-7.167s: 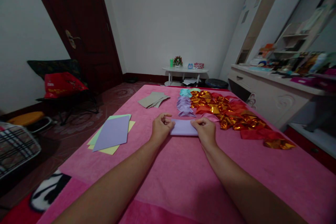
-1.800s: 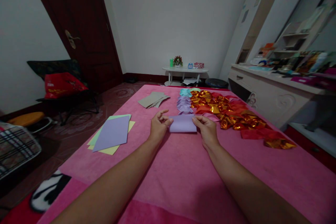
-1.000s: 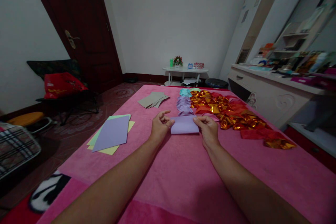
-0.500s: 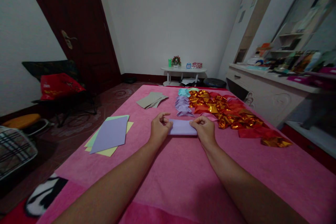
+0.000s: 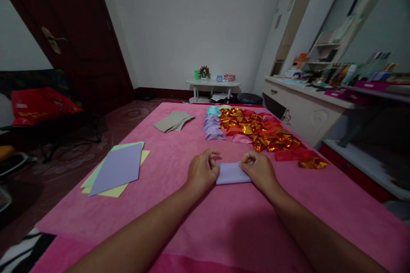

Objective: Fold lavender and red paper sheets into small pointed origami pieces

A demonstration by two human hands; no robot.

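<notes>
A folded sheet of purple paper [image 5: 233,174] lies flat-looking between my hands, low over the pink cloth [image 5: 205,222]. My left hand [image 5: 202,169] pinches its left end, with the index finger raised and bent. At the right end, my right hand [image 5: 260,169] grips the paper between thumb and fingertips. Beyond my hands stand folded purple paper pieces [image 5: 214,133] in a short column. Beside them lie many gold foil folded pieces [image 5: 246,129] and red ones [image 5: 286,155]. A pink folded piece [image 5: 241,138] is the nearest to my right hand.
Left of my arms is a stack of flat purple, green and yellow sheets [image 5: 120,166]. Grey sheets [image 5: 174,120] are fanned out farther back. A white side table [image 5: 213,82] stands by the wall, and a cluttered dresser [image 5: 307,98] is at the right.
The view has turned slightly right. My hands and the purple paper sit lower in view, closer to me and farther from the folded pieces. Both hands still hold the paper's ends.
</notes>
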